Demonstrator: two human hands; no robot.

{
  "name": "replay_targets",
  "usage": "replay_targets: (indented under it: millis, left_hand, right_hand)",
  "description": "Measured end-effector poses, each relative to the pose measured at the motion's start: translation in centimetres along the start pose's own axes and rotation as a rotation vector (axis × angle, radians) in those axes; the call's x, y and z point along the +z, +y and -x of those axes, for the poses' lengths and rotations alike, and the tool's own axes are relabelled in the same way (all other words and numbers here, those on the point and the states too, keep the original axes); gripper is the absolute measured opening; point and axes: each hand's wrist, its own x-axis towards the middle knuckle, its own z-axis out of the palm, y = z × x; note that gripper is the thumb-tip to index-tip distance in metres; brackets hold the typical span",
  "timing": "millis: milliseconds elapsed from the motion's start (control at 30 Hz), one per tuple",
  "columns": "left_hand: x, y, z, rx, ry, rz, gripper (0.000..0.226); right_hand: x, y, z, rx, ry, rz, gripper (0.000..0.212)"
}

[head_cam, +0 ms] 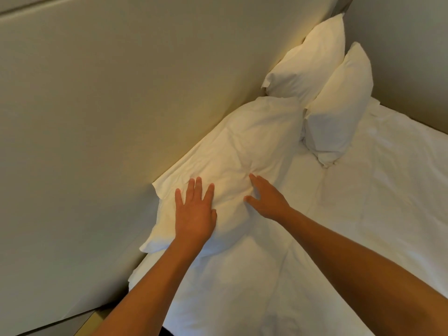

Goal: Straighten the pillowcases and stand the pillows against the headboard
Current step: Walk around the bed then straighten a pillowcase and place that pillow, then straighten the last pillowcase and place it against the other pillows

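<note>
We see both hands flat with straight fingers, the left hand [194,212] and the right hand [266,197] pressing on the near pillow [232,154], which lies beside the headboard [121,93]. Two pillows [308,66] stand farther along the bed [363,214].

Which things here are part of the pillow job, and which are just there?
Part of the job:
near pillow, under both palms
left hand
right hand
two standing pillows
headboard

Just there:
white bedsheet
side wall
</note>
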Motion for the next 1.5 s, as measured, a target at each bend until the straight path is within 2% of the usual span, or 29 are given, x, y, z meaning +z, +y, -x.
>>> replay_targets:
  millis: [133, 300, 500, 667, 867, 1000, 1200, 1333, 1400, 1500]
  left_hand:
    - [-0.6, 3.9, 1.3, -0.063, -0.06, 0.023, 0.067]
    - [0.4, 12.1, 3.6, 0.095, -0.185, 0.104, 0.064]
    - [3.9, 28.3, 10.0, 0.388, -0.306, 0.12, 0.059]
    - [8.2, 42.8, 18.6, 0.56, -0.386, 0.091, 0.055]
    - [15.6, 60.5, 30.6, 0.667, -0.455, 0.003, 0.053]
    - [20.3, 71.5, 37.7, 0.703, -0.494, -0.025, 0.053]
    - [24.9, 85.5, 45.1, 0.782, -0.584, -0.082, 0.055]
    - [27.4, 95.0, 45.4, 0.719, -0.636, 0.029, 0.06]
    - [28.9, 100.4, 44.6, 0.656, -0.627, 0.14, 0.061]
    - [31.5, 107.7, 43.2, 0.684, -0.537, 0.221, 0.066]
  right_hand:
    - [-0.5, 3.1, 5.4, 0.057, 0.006, 0.007, 0.079]
    - [-1.6, 11.1, 16.2, 0.197, 0.0, 0.056, 0.075]
    - [-2.1, 24.6, 34.5, 0.448, 0.065, 0.013, 0.072]
    - [-1.3, 36.5, 50.5, 0.668, 0.119, -0.063, 0.068]
    - [-0.4, 52.0, 66.5, 0.795, 0.137, -0.104, 0.065]
    - [0.2, 61.3, 74.6, 0.901, 0.221, -0.166, 0.062]
    - [0.1, 71.1, 83.9, 0.979, 0.28, -0.158, 0.06]
    - [-2.3, 78.6, 87.3, 1.022, 0.374, -0.194, 0.061]
    - [-3.9, 83.1, 88.3, 1.029, 0.418, -0.196, 0.062]
    - [-6.3, 89.4, 88.4, 1.029, 0.494, -0.2, 0.062]
